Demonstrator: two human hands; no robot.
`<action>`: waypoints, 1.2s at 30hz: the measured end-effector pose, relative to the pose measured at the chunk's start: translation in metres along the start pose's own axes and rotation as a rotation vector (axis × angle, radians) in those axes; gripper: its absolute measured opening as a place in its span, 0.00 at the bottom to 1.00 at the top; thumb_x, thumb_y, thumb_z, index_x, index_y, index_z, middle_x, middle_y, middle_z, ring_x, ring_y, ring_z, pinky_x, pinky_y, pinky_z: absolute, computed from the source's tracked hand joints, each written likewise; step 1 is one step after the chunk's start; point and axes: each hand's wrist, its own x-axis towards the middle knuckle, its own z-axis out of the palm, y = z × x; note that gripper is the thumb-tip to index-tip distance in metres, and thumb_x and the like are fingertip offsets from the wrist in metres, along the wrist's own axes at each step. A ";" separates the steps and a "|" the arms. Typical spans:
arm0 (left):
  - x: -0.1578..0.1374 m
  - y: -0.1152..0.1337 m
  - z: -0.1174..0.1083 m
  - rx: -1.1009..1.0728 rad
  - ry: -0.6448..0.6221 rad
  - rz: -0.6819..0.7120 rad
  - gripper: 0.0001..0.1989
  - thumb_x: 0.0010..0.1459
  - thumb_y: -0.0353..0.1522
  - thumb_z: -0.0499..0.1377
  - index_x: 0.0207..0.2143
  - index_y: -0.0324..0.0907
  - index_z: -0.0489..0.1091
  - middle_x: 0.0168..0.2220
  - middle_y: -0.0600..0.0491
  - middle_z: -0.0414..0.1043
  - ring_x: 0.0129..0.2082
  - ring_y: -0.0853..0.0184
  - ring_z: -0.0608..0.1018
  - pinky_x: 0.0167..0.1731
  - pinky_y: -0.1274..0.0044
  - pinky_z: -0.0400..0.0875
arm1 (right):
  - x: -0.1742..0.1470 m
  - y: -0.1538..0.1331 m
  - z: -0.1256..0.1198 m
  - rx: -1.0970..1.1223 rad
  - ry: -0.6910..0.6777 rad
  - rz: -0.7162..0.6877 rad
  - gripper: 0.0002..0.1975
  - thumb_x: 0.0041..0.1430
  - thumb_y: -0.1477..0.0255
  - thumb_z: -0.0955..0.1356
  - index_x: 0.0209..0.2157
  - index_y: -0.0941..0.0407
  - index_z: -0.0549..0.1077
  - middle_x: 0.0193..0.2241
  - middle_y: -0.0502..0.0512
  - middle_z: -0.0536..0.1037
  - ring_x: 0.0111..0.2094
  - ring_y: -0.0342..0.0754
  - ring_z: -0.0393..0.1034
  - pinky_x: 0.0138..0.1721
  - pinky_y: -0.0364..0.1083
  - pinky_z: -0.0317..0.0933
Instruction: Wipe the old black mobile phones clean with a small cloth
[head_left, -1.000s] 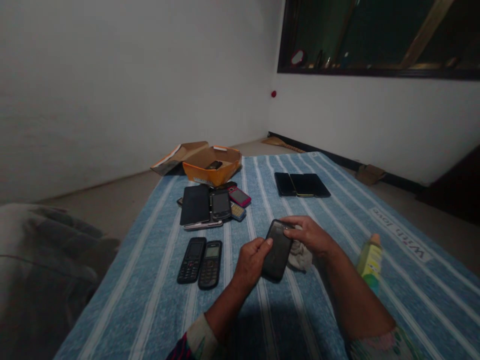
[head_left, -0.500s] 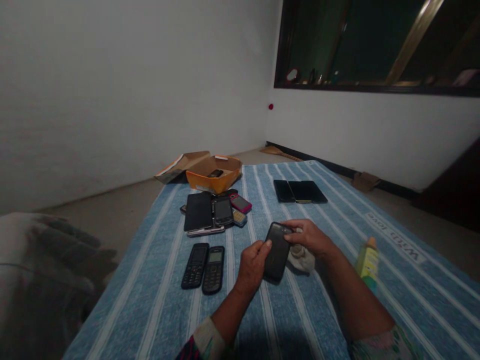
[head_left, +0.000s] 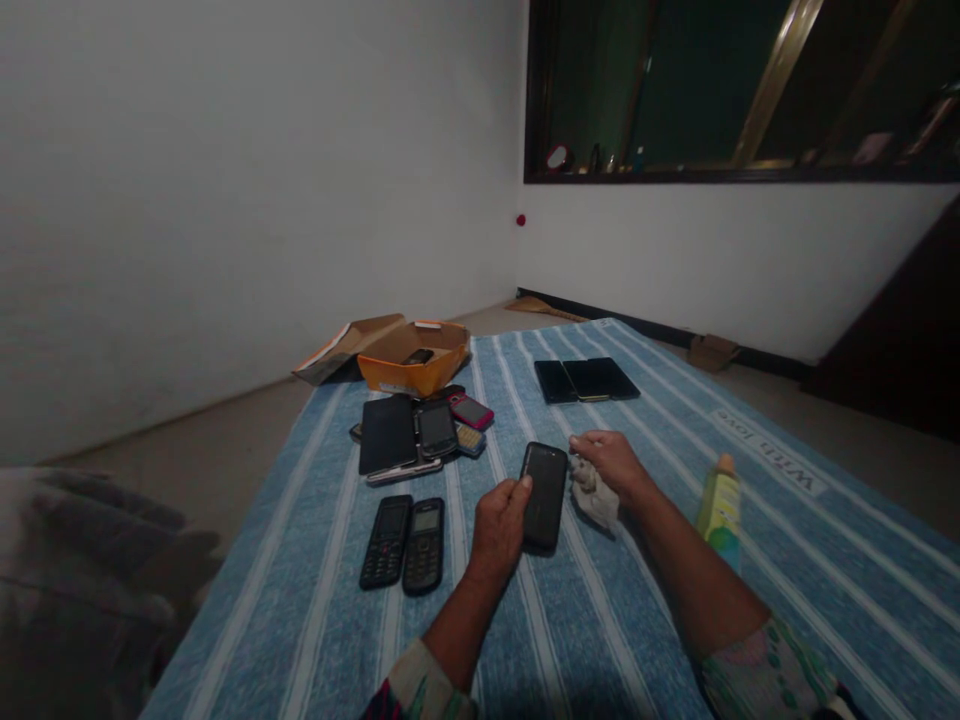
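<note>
My left hand point(head_left: 499, 530) is closed on the left edge of a black smartphone point(head_left: 546, 498), its thumb lying across the near face. Just right of the phone, my right hand point(head_left: 611, 465) grips a crumpled whitish cloth point(head_left: 595, 494), most of which hangs below the fingers. A small gap separates that hand from the phone. To the left, two black keypad phones, one point(head_left: 386, 540) beside the other point(head_left: 424, 546), lie side by side on the striped blue cloth point(head_left: 315, 640).
Behind the keypad phones is a pile with a dark tablet-like device point(head_left: 387, 434), a grey phone point(head_left: 436, 428) and a pink phone point(head_left: 472, 411). An orange open box point(head_left: 420, 375) stands beyond. Black flat devices point(head_left: 589, 380) lie far right; a yellow-green bottle point(head_left: 721, 508) lies right.
My right hand has come off the phone's right edge, drawing the cloth slightly away from it. The phone now sits more upright in my left hand. The view has turned a little right.
</note>
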 end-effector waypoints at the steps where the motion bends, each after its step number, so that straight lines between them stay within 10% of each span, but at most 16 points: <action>1: 0.000 0.000 0.000 -0.004 -0.003 0.000 0.24 0.53 0.50 0.55 0.17 0.43 0.58 0.18 0.60 0.55 0.22 0.71 0.60 0.24 0.78 0.54 | -0.001 0.003 0.000 -0.010 0.030 0.000 0.23 0.47 0.51 0.69 0.19 0.58 0.71 0.13 0.48 0.66 0.15 0.43 0.61 0.19 0.42 0.54; 9: 0.001 0.005 -0.006 -0.080 -0.030 -0.019 0.24 0.53 0.51 0.56 0.19 0.41 0.63 0.20 0.59 0.57 0.22 0.71 0.61 0.23 0.79 0.56 | -0.019 0.016 0.001 -0.198 0.178 -0.120 0.19 0.53 0.56 0.65 0.18 0.55 0.70 0.17 0.51 0.69 0.23 0.47 0.66 0.28 0.44 0.58; 20: 0.000 0.004 -0.008 -0.158 -0.005 -0.040 0.25 0.53 0.53 0.57 0.21 0.39 0.66 0.20 0.58 0.61 0.22 0.72 0.63 0.23 0.80 0.58 | -0.071 0.011 0.000 -0.923 -0.198 -0.366 0.12 0.59 0.68 0.65 0.45 0.53 0.74 0.43 0.59 0.71 0.48 0.55 0.62 0.48 0.50 0.56; 29: 0.003 -0.003 -0.007 -0.085 -0.007 -0.040 0.26 0.53 0.54 0.56 0.21 0.41 0.65 0.20 0.58 0.60 0.22 0.71 0.63 0.23 0.79 0.58 | -0.082 -0.007 -0.010 -0.920 -0.488 -0.408 0.09 0.54 0.77 0.64 0.37 0.57 0.71 0.42 0.58 0.70 0.44 0.50 0.64 0.46 0.46 0.57; 36: 0.004 0.000 -0.008 0.040 -0.007 -0.020 0.24 0.53 0.52 0.55 0.18 0.42 0.63 0.19 0.59 0.59 0.21 0.71 0.63 0.23 0.79 0.57 | -0.072 0.004 -0.014 -0.852 -0.384 -0.394 0.14 0.53 0.84 0.60 0.31 0.55 0.74 0.31 0.55 0.74 0.37 0.49 0.69 0.39 0.44 0.58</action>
